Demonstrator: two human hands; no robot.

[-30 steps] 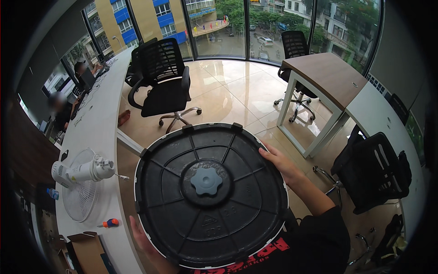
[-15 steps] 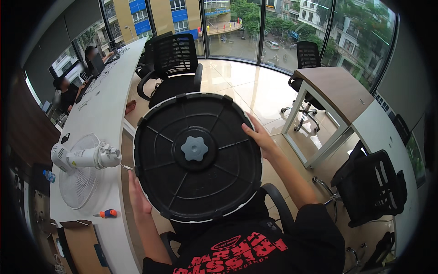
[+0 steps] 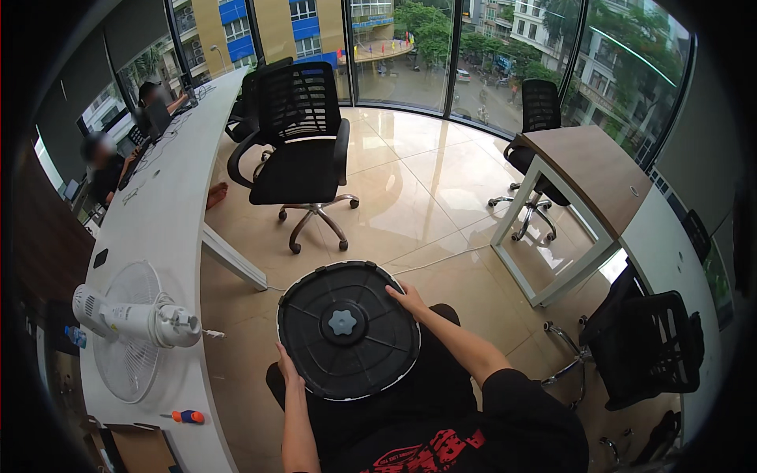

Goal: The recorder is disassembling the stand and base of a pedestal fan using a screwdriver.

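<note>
A round-cornered fan base (image 3: 371, 359) faces me with its black ribbed underside, over my lap. A grey star-shaped knob (image 3: 341, 322) sits at its centre, and a thin white rim shows round the edge. My left hand (image 3: 290, 367) grips the base at its lower left edge. At its upper right edge my right hand (image 3: 407, 302) holds it, with the thumb on the black underside; the other fingertips are partly hidden. On the white table to the left lies a white fan head (image 3: 138, 327) with its grille down and its neck pointing toward me.
An orange and blue screwdriver (image 3: 188, 416) and an open cardboard box (image 3: 142, 449) are at the table's (image 3: 169, 205) near end. A black office chair (image 3: 296, 158) stands ahead, a brown-topped desk (image 3: 587, 162) to the right. Two people sit at the far left.
Both hands have brought the fan base down and away from me, toward my lap, so it looks smaller. My view has shifted, showing more of the floor and chair ahead.
</note>
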